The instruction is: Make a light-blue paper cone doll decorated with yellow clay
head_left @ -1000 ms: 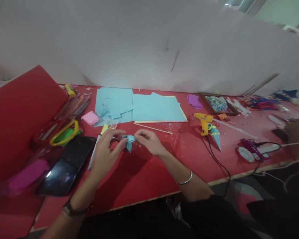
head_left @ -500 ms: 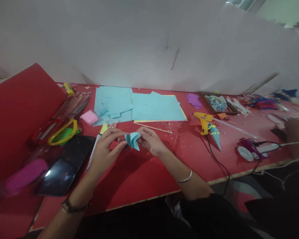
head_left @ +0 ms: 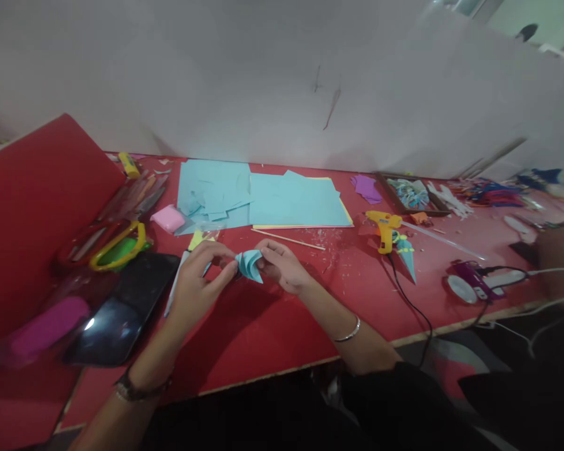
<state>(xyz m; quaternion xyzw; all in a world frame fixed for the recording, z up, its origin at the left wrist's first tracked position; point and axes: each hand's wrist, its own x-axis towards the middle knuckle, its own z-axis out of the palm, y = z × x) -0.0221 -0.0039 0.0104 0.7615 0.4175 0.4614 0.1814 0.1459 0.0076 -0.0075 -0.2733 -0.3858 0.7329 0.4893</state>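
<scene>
A small folded light-blue paper piece (head_left: 249,264) is held just above the red table (head_left: 263,326) between both hands. My left hand (head_left: 198,283) pinches its left side with thumb and fingers closed. My right hand (head_left: 282,265) grips its right side, fingers curled; a metal bangle sits on that wrist. Behind them lie light-blue paper sheets (head_left: 263,199) and a thin wooden stick (head_left: 289,240).
A black phone (head_left: 122,310), yellow-handled scissors (head_left: 117,244), a pink eraser (head_left: 168,218) and a red board (head_left: 32,200) lie to the left. A yellow glue gun (head_left: 384,229) with a black cord and a purple tape dispenser (head_left: 470,288) lie to the right. Another person's hand (head_left: 557,254) is at the far right.
The paper piece has been turned and opened wider between my fingers, and raised slightly. Both hands stayed in about the same place.
</scene>
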